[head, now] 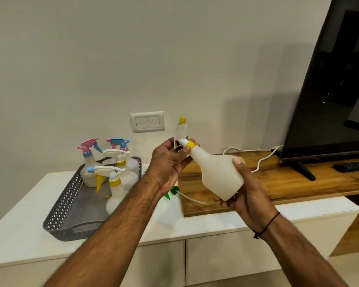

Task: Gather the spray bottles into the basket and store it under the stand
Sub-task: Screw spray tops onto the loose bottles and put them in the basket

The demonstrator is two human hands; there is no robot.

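Note:
I hold a white spray bottle (218,172) with a yellow collar tilted in the air above the stand. My right hand (247,195) grips its wide base from below. My left hand (170,162) pinches its white trigger head with the yellow nozzle at the neck. A grey perforated basket (64,206) sits on the white stand (195,222) at the left and holds several white spray bottles (116,191) with pink, blue and yellow heads. A loose green spray head (171,192) with a white tube lies on the stand beside the basket, partly hidden by my left forearm.
A wooden board (278,183) covers the stand's right part and carries a black television (330,90), a remote (352,166) and a white cable (257,160). A wall switch plate (147,121) is behind. Cabinet fronts (226,257) run below the top.

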